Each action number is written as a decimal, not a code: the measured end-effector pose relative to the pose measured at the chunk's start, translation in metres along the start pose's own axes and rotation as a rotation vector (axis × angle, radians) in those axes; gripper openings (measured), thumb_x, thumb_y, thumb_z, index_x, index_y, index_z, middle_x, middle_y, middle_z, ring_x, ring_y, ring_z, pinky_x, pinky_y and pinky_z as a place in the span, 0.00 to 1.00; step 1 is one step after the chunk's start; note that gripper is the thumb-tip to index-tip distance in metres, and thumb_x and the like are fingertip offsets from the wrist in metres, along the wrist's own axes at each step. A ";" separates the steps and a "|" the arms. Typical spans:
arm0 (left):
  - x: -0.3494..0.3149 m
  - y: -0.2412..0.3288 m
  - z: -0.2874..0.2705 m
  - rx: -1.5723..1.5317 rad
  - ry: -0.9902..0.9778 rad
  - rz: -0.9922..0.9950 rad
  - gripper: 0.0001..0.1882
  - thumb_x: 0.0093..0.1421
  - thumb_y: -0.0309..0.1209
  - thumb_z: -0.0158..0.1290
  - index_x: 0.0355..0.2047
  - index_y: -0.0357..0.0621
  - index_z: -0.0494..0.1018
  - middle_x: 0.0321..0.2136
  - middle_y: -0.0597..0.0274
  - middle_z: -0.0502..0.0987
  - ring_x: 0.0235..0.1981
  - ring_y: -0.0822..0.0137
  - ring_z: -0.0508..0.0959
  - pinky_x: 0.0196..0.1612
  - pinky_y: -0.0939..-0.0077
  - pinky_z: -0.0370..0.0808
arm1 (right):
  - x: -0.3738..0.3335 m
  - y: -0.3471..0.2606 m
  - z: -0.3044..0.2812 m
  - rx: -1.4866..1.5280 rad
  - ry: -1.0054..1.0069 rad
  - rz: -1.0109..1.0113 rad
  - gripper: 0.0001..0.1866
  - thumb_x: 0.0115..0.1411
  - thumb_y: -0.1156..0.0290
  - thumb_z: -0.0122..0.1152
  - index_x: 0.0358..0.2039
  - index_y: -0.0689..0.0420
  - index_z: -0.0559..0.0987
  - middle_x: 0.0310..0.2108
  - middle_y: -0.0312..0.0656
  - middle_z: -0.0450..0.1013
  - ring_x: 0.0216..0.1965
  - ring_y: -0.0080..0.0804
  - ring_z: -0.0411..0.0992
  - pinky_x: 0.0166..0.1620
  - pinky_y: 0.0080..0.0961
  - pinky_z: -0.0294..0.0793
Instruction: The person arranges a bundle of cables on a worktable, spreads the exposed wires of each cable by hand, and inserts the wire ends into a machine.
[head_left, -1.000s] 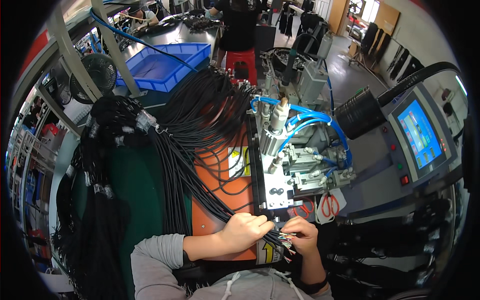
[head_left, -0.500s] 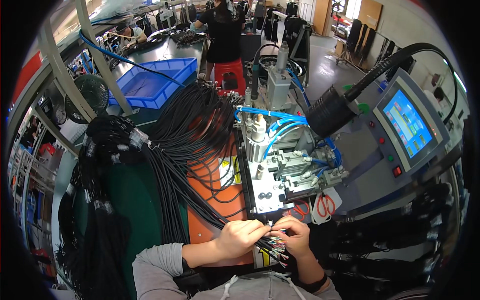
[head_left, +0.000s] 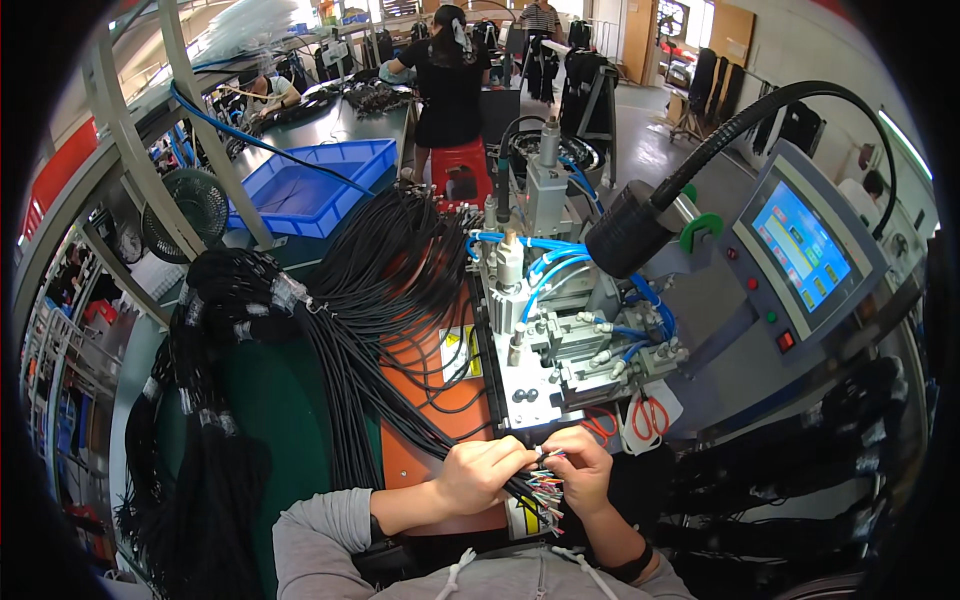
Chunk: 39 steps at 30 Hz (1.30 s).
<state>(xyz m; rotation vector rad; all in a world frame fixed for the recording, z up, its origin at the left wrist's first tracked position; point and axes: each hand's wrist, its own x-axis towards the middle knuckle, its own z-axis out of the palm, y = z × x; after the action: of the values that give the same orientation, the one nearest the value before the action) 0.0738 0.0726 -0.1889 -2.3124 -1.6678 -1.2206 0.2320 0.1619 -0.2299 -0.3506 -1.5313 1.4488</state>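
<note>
My left hand (head_left: 482, 474) is closed, thumb and fingertips pinching the end of a black cable. Close beside it, my right hand (head_left: 584, 470) has its thumb and fingers pressed together on the thin coloured wires at that cable's tip. Below both hands fans out a cluster of stripped cable ends (head_left: 543, 493) in red, white, blue and other colours. The black cables (head_left: 345, 385) run back from there to the far left, tied partway in a bundle. Just beyond my fingers stands a metal bench machine (head_left: 530, 385) with blue air hoses.
Red-handled scissors (head_left: 649, 418) lie right of the machine. A grey control panel (head_left: 810, 240) with a lit screen and a black lamp (head_left: 632, 228) rise there. More black cables (head_left: 790, 470) hang at the right. A blue tray (head_left: 315, 185) and a seated person (head_left: 450, 80) are farther back.
My head view has shifted slightly. My right hand's fingers have drawn in closer around the cable's wires, while my left keeps its pinch in nearly the same place.
</note>
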 end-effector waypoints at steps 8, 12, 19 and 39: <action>-0.002 -0.004 0.005 -0.003 -0.006 0.000 0.11 0.44 0.26 0.60 0.30 0.42 0.75 0.25 0.64 0.76 0.21 0.64 0.77 0.23 0.74 0.73 | 0.002 0.001 -0.005 -0.079 -0.104 -0.011 0.05 0.51 0.81 0.65 0.30 0.64 0.78 0.32 0.42 0.74 0.35 0.28 0.72 0.40 0.22 0.70; -0.001 -0.003 0.008 -0.001 -0.002 -0.010 0.12 0.42 0.26 0.60 0.30 0.42 0.75 0.25 0.63 0.76 0.21 0.64 0.77 0.23 0.74 0.73 | 0.002 0.003 -0.005 -0.065 -0.074 0.036 0.05 0.51 0.80 0.65 0.30 0.62 0.79 0.32 0.41 0.75 0.35 0.28 0.73 0.40 0.22 0.71; 0.002 -0.004 0.012 0.007 -0.040 0.000 0.12 0.42 0.25 0.59 0.30 0.43 0.75 0.25 0.63 0.76 0.21 0.64 0.77 0.23 0.74 0.73 | -0.001 0.001 -0.008 -0.093 -0.052 0.059 0.04 0.51 0.80 0.66 0.28 0.62 0.79 0.31 0.41 0.76 0.35 0.28 0.74 0.41 0.22 0.72; -0.010 -0.009 0.015 0.006 -0.038 0.017 0.13 0.47 0.24 0.56 0.36 0.43 0.75 0.28 0.66 0.76 0.24 0.65 0.78 0.24 0.74 0.74 | -0.043 0.020 -0.053 -0.387 0.200 0.028 0.09 0.53 0.83 0.57 0.36 0.63 0.77 0.31 0.42 0.73 0.30 0.29 0.72 0.36 0.23 0.72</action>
<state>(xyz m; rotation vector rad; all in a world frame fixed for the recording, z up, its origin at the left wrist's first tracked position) 0.0741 0.0757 -0.2091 -2.3561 -1.6574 -1.1745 0.2868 0.1667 -0.2758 -0.7282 -1.6408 1.0942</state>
